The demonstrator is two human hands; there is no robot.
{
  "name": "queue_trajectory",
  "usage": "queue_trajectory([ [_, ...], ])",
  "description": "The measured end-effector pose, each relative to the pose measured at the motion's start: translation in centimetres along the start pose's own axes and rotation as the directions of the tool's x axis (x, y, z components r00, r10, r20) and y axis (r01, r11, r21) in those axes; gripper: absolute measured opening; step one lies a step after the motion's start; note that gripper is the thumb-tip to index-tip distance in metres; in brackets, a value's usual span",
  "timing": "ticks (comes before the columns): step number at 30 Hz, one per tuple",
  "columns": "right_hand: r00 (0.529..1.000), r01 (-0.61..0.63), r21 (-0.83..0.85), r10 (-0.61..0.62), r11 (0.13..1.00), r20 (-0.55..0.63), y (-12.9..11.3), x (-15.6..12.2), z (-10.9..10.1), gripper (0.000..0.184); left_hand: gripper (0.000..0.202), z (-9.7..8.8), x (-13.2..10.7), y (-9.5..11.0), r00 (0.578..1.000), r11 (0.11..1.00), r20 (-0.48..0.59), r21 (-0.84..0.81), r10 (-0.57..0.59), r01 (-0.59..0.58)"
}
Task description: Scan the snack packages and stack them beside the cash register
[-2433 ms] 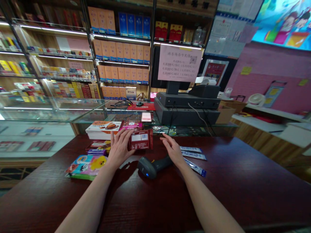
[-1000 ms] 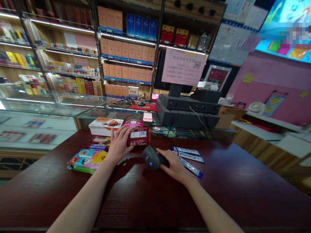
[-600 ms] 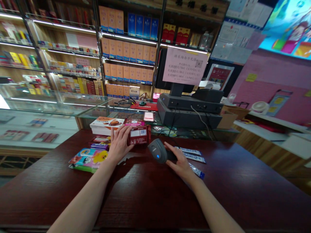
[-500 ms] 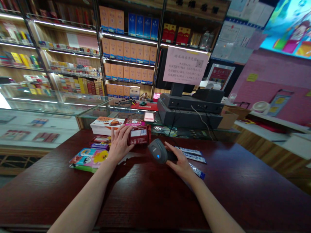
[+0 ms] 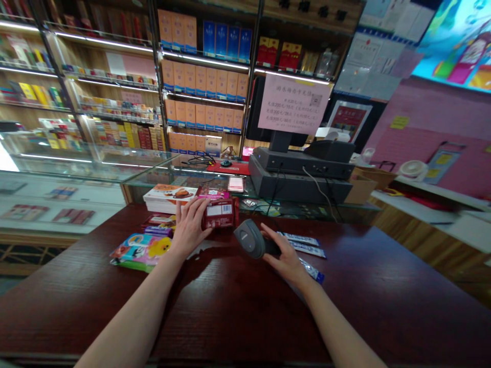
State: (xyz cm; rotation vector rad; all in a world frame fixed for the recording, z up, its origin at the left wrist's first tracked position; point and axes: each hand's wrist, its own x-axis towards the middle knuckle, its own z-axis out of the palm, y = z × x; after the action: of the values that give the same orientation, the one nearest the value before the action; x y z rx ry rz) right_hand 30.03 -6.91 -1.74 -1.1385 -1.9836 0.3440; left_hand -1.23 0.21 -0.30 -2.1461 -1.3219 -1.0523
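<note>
My left hand (image 5: pixel 190 227) grips the left end of a dark red snack packet (image 5: pixel 219 219), holding it tilted up with its white label and barcode towards me. My right hand (image 5: pixel 287 259) is wrapped round the handle of a dark grey barcode scanner (image 5: pixel 249 239). The scanner's head is just right of the packet, apart from it. Behind my left hand lie a white and orange box (image 5: pixel 163 200) and a pink packet (image 5: pixel 213 193). A colourful bag with a yellow cartoon figure (image 5: pixel 140 248) lies to its left. Several blue and white sachets (image 5: pixel 307 249) lie beyond my right hand.
The dark wooden counter (image 5: pixel 230 317) spreads before me. At its back stand a glass display case (image 5: pixel 151 176) and a cash register (image 5: pixel 301 176) with a paper sign (image 5: pixel 293 105) on its screen. Shelves of boxes (image 5: pixel 205 79) line the wall.
The blue light on top of the scanner has dimmed. Both hands, the packet and the scanner stay nearly where they were.
</note>
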Motion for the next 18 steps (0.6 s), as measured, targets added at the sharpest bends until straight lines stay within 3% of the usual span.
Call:
queue_trajectory([
  [10,0.982,0.077,-0.082,-0.061,0.994,0.178,-0.1,-0.3,0.4,0.082,0.081,0.1,0.0,0.1,1.000,1.000,0.007,-0.023,-0.003,0.003],
  [18,0.947,0.099,-0.154,-0.045,0.983,0.317,-1.3,-0.4,0.4,0.072,0.082,0.0,0.0,0.1,1.000,0.999,0.021,-0.030,0.015,-0.014],
])
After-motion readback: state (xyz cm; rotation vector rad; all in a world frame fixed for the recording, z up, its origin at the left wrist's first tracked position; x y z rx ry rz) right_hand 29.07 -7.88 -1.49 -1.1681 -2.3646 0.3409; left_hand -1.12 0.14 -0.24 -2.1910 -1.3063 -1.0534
